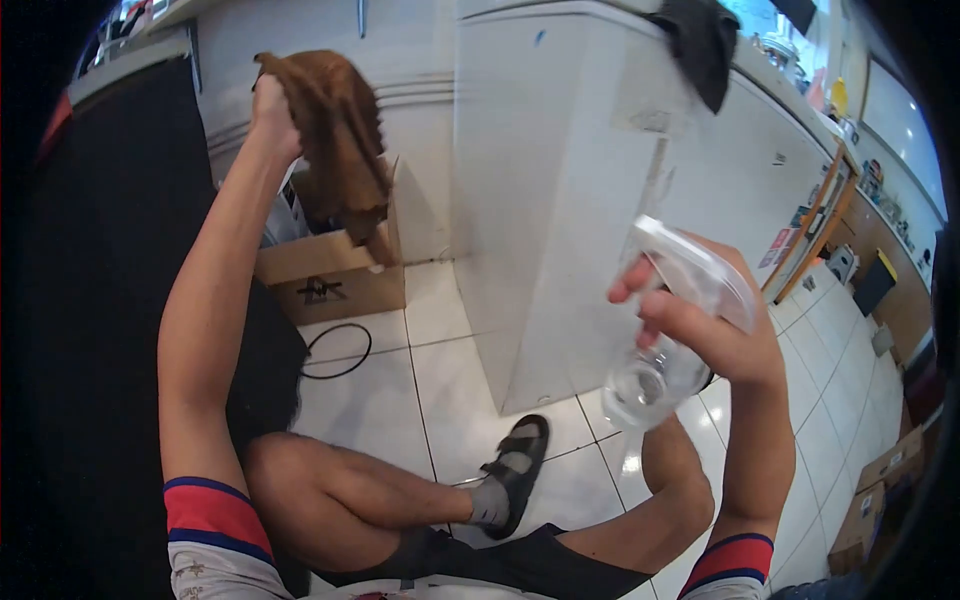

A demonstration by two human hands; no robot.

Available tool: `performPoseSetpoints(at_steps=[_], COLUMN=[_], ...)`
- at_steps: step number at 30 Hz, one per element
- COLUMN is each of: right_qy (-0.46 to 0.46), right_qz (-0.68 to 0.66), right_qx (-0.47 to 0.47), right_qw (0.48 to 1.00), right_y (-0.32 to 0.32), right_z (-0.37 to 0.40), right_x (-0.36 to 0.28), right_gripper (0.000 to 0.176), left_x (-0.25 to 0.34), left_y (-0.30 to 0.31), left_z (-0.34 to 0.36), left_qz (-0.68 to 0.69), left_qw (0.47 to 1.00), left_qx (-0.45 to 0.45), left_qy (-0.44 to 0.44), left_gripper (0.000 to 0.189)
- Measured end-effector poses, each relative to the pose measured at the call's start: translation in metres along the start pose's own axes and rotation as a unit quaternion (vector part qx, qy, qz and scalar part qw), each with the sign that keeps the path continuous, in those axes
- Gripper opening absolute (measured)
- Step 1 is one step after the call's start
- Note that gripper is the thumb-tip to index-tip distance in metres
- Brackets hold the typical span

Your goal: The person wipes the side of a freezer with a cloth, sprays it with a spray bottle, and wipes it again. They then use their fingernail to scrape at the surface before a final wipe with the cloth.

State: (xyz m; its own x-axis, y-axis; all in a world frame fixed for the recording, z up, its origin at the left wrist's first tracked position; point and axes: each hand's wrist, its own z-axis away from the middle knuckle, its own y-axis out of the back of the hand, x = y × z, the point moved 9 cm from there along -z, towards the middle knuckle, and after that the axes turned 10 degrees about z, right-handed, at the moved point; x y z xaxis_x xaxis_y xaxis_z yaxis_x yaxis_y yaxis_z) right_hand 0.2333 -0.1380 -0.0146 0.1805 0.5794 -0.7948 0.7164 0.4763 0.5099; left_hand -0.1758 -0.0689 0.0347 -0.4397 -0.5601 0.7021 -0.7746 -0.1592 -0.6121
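Note:
My left hand (275, 118) is raised at the upper left, closed on a brown cloth (335, 130) with a jagged edge. The cloth hangs down in front of a cardboard box and hides most of my fingers. On the right, my right hand (705, 320) is wrapped round the neck of a clear spray bottle (650, 385) with a white trigger head. Its nozzle points up and to the left, toward the side of a white fridge-like cabinet (540, 200), with a gap between them.
An open cardboard box (340, 280) stands by the wall, and a black cable loop (340, 352) lies on the white tiled floor (440, 370). A dark cloth (700, 45) hangs over the cabinet's top edge. A black panel (110, 300) rises at left. More boxes (875, 495) sit at lower right.

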Motion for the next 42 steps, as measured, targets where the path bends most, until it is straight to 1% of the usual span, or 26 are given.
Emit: performPoseSetpoints(at_steps=[3,6,9,11,12,13,14,15,16,18,21,23,24,25,26,27,28,29,31,32,33,34,36,37,39,42], right_qy=[-0.019,-0.047,-0.064,-0.086,-0.113,-0.098,-0.085,-0.088,-0.09,-0.125,-0.194,-0.188,-0.193,-0.201,-0.201,-0.195,-0.199,-0.183,-0.168,-0.162,-0.157,-0.162,-0.06,-0.044,-0.046,-0.042], right_qz=[0.018,0.047,0.033,0.036,0.012,0.025,0.038,0.083,0.12,0.015,-0.078,-0.074,-0.062,-0.051,-0.043,-0.038,-0.028,-0.041,-0.049,-0.001,0.045,0.046,0.223,0.252,0.29,0.352], right_qx=[0.031,0.042,0.121,0.177,0.206,0.231,0.254,0.237,0.226,0.26,0.27,0.287,0.286,0.285,0.305,0.324,0.323,0.353,0.381,0.391,0.398,0.401,0.414,0.425,0.435,0.445], right_qw=[0.999,0.997,0.99,0.98,0.972,0.968,0.963,0.964,0.963,0.957,0.94,0.936,0.936,0.936,0.93,0.925,0.925,0.917,0.908,0.906,0.903,0.9,0.881,0.868,0.851,0.822], right_y=[-0.005,-0.013,-0.025,-0.03,-0.037,-0.044,-0.052,-0.068,-0.079,-0.112,-0.146,-0.162,-0.167,-0.172,-0.173,-0.175,-0.179,-0.18,-0.185,-0.186,-0.188,-0.19,-0.192,-0.191,-0.188,-0.189], right_z=[0.008,0.009,0.011,0.013,0.015,0.013,0.012,0.001,0.003,-0.009,-0.053,-0.081,-0.098,-0.118,-0.137,-0.16,-0.184,-0.205,-0.247,-0.265,-0.279,-0.291,-0.313,-0.321,-0.329,-0.336], right_x=[0.011,0.022,0.032,0.038,0.041,0.046,0.057,0.077,0.09,0.118,0.141,0.181,0.196,0.212,0.225,0.239,0.254,0.266,0.291,0.3,0.31,0.328,0.33,0.328,0.33,0.327], right_gripper=[0.023,0.026,0.03,0.033,0.035,0.033,0.032,0.03,0.028,0.024,0.023,0.019,0.018,0.018,0.018,0.017,0.017,0.016,0.015,0.013,0.012,0.012,0.012,0.014,0.014,0.014], left_x=[-0.017,-0.017,-0.02,-0.032,-0.055,-0.075,-0.106,-0.145,-0.173,-0.251,-0.342,-0.382,-0.403,-0.419,-0.431,-0.441,-0.469,-0.493,-0.494,-0.493,-0.488,-0.494,-0.488,-0.486,-0.499,-0.511], left_y=[0.019,0.043,0.061,0.07,0.074,0.079,0.098,0.132,0.145,0.185,0.223,0.247,0.26,0.267,0.27,0.273,0.292,0.312,0.322,0.328,0.335,0.34,0.34,0.339,0.347,0.351], left_z=[0.0,0.006,0.011,0.019,0.016,0.022,0.026,0.042,0.046,0.046,0.059,0.076,0.081,0.085,0.089,0.084,0.081,0.089,0.08,0.075,0.067,0.07,0.076,0.079,0.093,0.101], left_qz=[-0.005,-0.019,0.018,0.088,0.162,0.231,0.248,0.264,0.305,0.363,0.501,0.473,0.484,0.509,0.532,0.54,0.513,0.475,0.478,0.472,0.394,0.393,0.485,0.483,0.482,0.475], left_qw=[1.0,0.998,0.998,0.994,0.977,0.937,0.967,0.949,0.94,0.924,0.853,0.867,0.86,0.845,0.828,0.824,0.835,0.827,0.833,0.844,0.9,0.9,0.853,0.853,0.821,0.808], left_qx=[0.016,0.043,0.027,-0.012,-0.139,-0.261,-0.049,0.174,0.151,0.097,-0.015,-0.032,-0.027,-0.06,-0.092,-0.088,0.053,0.194,0.182,0.165,0.1,0.1,0.137,0.139,0.243,0.285], left_qy=[0.001,-0.038,-0.046,-0.06,-0.011,0.037,0.03,0.021,0.039,0.074,0.147,0.156,0.158,0.153,0.149,0.15,0.191,0.232,0.211,0.191,0.154,0.16,0.138,0.142,0.187,0.198], left_gripper=[0.056,0.053,0.053,0.055,0.057,0.058,0.061,0.063,0.065,0.068,0.065,0.063,0.063,0.063,0.063,0.063,0.063,0.062,0.062,0.062,0.061,0.061,0.061,0.061,0.06,0.061])
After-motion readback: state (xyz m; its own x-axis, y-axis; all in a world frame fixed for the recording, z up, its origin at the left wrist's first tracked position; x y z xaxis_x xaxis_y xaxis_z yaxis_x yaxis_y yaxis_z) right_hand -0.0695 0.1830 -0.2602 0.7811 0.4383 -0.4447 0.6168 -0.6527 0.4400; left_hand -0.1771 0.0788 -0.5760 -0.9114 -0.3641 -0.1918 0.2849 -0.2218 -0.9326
